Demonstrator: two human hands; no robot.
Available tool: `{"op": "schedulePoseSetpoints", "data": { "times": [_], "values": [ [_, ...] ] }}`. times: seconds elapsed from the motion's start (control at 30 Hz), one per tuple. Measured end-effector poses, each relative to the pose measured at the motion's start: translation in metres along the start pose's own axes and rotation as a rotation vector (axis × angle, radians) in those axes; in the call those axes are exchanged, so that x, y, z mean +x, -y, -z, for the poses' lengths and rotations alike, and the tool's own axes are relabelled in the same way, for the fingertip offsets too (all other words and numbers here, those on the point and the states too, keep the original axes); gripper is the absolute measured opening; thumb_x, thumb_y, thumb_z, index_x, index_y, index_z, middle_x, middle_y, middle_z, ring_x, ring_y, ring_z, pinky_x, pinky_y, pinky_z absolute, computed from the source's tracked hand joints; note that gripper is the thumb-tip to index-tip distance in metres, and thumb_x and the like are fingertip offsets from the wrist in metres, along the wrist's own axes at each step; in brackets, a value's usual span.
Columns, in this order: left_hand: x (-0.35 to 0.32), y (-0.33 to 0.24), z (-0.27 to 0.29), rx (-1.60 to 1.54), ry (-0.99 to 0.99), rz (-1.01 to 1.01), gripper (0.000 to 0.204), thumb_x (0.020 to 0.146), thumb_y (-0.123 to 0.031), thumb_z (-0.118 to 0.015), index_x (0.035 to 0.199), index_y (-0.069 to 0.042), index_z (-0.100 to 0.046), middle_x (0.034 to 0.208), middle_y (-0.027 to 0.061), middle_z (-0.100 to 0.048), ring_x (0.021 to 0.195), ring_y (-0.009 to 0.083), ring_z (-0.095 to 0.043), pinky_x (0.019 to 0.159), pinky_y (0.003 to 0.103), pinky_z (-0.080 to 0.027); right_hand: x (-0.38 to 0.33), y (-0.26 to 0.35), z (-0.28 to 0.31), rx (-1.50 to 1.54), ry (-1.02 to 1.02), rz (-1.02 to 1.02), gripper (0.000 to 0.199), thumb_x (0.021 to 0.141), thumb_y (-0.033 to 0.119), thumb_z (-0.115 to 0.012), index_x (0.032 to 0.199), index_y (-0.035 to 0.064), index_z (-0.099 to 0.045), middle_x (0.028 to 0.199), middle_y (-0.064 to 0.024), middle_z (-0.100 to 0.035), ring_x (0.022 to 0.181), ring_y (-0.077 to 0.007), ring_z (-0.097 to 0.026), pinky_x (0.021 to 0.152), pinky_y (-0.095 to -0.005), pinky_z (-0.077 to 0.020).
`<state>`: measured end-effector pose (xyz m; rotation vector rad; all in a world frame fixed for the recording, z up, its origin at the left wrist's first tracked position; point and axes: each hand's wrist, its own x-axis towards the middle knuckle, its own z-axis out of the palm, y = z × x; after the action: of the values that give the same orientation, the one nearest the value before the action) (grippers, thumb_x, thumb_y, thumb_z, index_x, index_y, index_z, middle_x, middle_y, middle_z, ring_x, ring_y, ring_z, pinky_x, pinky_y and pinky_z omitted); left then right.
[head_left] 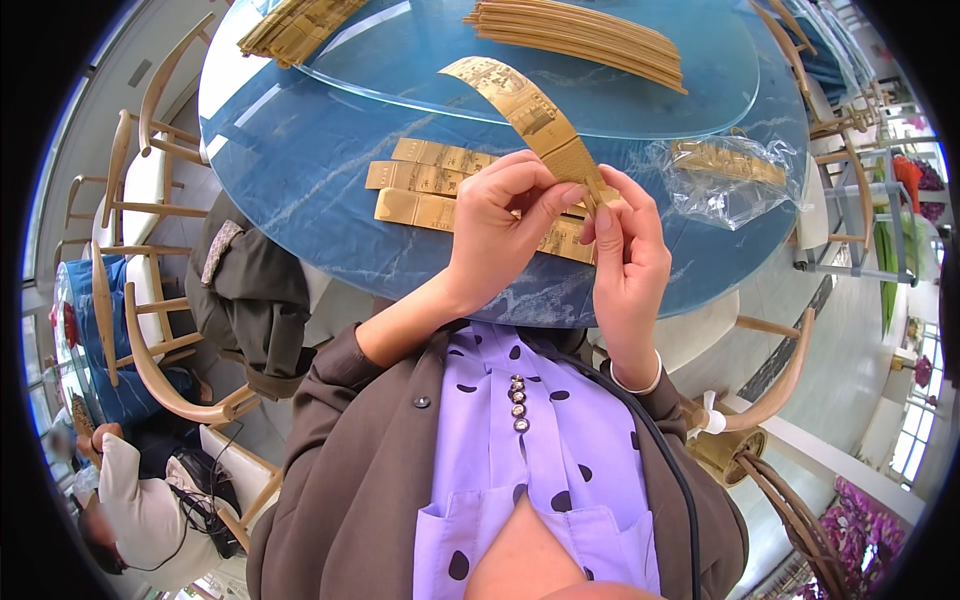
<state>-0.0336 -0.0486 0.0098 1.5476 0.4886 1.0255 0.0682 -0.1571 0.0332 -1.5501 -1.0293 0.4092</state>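
A long gold strip (pixel 525 105) printed with pictures curves up and away from my fingers. My left hand (pixel 505 220) is closed, pinching the strip's lower end between thumb and fingers. From the other side my right hand (pixel 630 245) pinches the same end, its fingertips almost touching the left ones. The end looks narrow or folded there, and the fingers hide part of it. Below and behind my hands, several similar gold strips (pixel 415 208) lie side by side on the blue table (pixel 300 200), partly covered by my left hand.
On the glass turntable (pixel 420 90) lie a bundle of thin tan strips (pixel 580 42) and a stack of gold strips (pixel 300 25). A clear plastic bag (pixel 735 180) with gold strips rests at the right. Wooden chairs (pixel 160 390) surround the table; another person (pixel 150 510) sits at lower left.
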Motion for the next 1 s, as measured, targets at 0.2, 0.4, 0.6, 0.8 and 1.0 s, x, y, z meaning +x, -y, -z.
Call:
{"op": "schedulePoseSetpoints", "data": {
  "times": [0.2, 0.4, 0.6, 0.8, 1.0],
  "values": [
    [0.0, 0.0, 0.004, -0.133, 0.035, 0.105, 0.014, 0.093, -0.01, -0.071, 0.093, 0.003, -0.068, 0.079, -0.0001, -0.062, 0.066, 0.0037, -0.053, 0.057, 0.021, -0.042, 0.004, -0.003, 0.003, -0.017, 0.053, 0.028, 0.035, 0.102, 0.008, -0.057, 0.136, 0.0071, -0.06, 0.077, -0.0035, -0.059, 0.069, -0.0077, -0.054, 0.064, -0.0226, -0.0456],
    [0.001, -0.009, 0.003, -0.276, -0.078, 0.183, 0.02, 0.098, -0.014, -0.067, 0.103, 0.005, -0.069, 0.088, 0.0035, -0.07, 0.078, 0.0039, -0.062, 0.066, 0.02, -0.051, 0.0, 0.0, -0.004, 0.009, 0.067, -0.004, 0.036, 0.102, 0.011, -0.057, 0.137, 0.0036, -0.056, 0.078, -0.0009, -0.058, 0.069, -0.005, -0.052, 0.061, -0.0197, -0.0417],
    [-0.002, -0.011, 0.004, -0.211, -0.081, 0.084, 0.018, 0.097, -0.012, -0.068, 0.103, 0.006, -0.069, 0.087, 0.0025, -0.07, 0.079, 0.0036, -0.062, 0.066, 0.02, -0.051, 0.001, 0.001, -0.006, -0.071, 0.063, 0.045, 0.035, 0.101, 0.011, -0.059, 0.135, 0.0022, -0.055, 0.078, -0.0043, -0.061, 0.069, -0.0088, -0.059, 0.063, -0.0234, -0.0473],
    [0.007, -0.009, 0.01, -0.337, -0.185, 0.139, 0.019, 0.098, -0.015, -0.067, 0.1, 0.003, -0.07, 0.086, 0.0, -0.07, 0.072, 0.0005, -0.057, 0.061, 0.017, -0.045, 0.005, -0.007, -0.005, -0.229, 0.107, 0.045, 0.03, 0.099, 0.011, -0.062, 0.128, 0.0032, -0.061, 0.079, -0.0105, -0.065, 0.066, -0.015, -0.062, 0.061, -0.027, -0.0492],
    [0.031, -0.015, 0.045, -0.362, -0.276, 0.136, 0.022, 0.098, -0.021, -0.069, 0.093, 0.0, -0.072, 0.071, -0.0058, -0.06, 0.06, -0.0016, -0.041, 0.05, 0.018, -0.03, -0.013, -0.013, 0.03, -0.389, 0.148, 0.076, 0.024, 0.098, 0.012, -0.064, 0.119, 0.002, -0.068, 0.085, -0.0144, -0.068, 0.066, -0.0204, -0.063, 0.061, -0.0291, -0.0484]
  ]
}}
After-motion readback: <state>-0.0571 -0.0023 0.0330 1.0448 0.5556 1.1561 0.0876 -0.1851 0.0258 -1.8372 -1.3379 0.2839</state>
